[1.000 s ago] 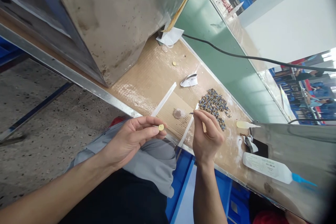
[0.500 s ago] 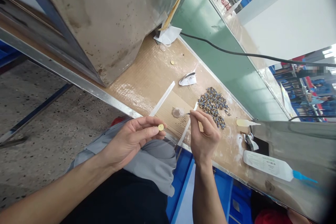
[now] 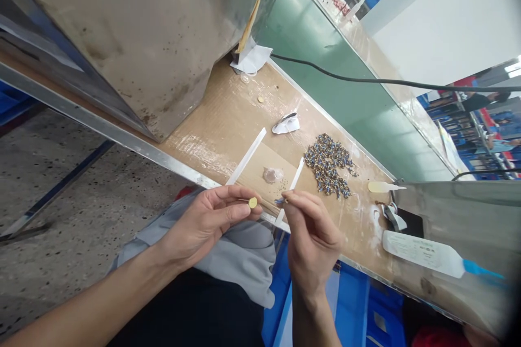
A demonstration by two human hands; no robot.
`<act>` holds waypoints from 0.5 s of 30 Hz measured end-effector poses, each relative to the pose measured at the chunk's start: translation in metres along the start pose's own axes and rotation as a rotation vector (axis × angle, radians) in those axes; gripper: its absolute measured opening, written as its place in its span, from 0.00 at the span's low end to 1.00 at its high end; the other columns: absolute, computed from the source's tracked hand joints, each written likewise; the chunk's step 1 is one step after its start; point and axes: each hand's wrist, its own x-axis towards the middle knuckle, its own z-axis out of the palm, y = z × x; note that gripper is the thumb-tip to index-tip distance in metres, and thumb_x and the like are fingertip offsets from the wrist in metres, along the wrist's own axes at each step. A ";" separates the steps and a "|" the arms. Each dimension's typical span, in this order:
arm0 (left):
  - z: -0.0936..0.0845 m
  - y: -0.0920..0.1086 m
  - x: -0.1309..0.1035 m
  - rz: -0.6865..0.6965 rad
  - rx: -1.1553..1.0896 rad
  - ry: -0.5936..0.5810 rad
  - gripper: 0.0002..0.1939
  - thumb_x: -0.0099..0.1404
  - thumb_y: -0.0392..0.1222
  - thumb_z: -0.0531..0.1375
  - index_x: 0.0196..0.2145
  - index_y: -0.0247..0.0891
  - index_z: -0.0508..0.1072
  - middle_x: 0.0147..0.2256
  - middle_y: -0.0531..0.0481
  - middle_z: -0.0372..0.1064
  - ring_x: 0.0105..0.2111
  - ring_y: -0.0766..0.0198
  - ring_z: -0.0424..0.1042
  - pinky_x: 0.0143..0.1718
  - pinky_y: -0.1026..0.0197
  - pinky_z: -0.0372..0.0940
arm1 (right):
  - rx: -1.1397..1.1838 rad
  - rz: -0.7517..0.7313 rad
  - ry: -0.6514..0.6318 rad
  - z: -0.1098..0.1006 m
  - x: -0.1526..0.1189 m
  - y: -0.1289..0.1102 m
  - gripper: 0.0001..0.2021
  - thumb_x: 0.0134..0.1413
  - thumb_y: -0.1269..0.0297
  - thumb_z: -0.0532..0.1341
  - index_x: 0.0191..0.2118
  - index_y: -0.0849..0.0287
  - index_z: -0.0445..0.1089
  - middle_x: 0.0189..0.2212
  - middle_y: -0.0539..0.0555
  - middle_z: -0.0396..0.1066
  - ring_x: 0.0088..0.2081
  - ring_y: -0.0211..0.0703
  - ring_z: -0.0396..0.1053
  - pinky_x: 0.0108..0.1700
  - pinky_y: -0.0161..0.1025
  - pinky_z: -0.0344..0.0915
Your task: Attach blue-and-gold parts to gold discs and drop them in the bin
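Observation:
My left hand [image 3: 211, 222] pinches a small round yellow disc [image 3: 253, 203] between thumb and fingertips, above the front edge of the bench. Just to the right, my right hand [image 3: 313, 233] is closed on a tiny blue piece [image 3: 279, 201] that pokes out past the fingertips; most of it is hidden. A narrow gap separates the disc and the blue piece. Beyond both hands, a clear glob [image 3: 273, 175] lies on the cardboard between two white strips, with tiny specks beside it. Past my right hand is a pile of small blue-and-gold pieces [image 3: 329, 165].
A folded white paper [image 3: 286, 123] and another yellow disc [image 3: 260, 100] lie farther back. To the right are a small yellowish bottle [image 3: 380, 187] and a white bottle with a blue nozzle [image 3: 423, 254]. A large metal box [image 3: 163, 38] stands at left.
My right hand has drawn back from beside the clear glob toward my left hand, with the blue piece now showing at its fingertips. My left hand keeps its hold on the disc.

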 end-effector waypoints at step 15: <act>0.011 -0.009 -0.003 0.153 0.085 0.062 0.11 0.64 0.39 0.82 0.43 0.40 0.90 0.46 0.45 0.90 0.45 0.58 0.89 0.52 0.62 0.81 | 0.088 0.005 -0.077 0.008 -0.012 -0.001 0.09 0.73 0.72 0.71 0.49 0.49 0.86 0.47 0.54 0.86 0.51 0.49 0.85 0.56 0.47 0.84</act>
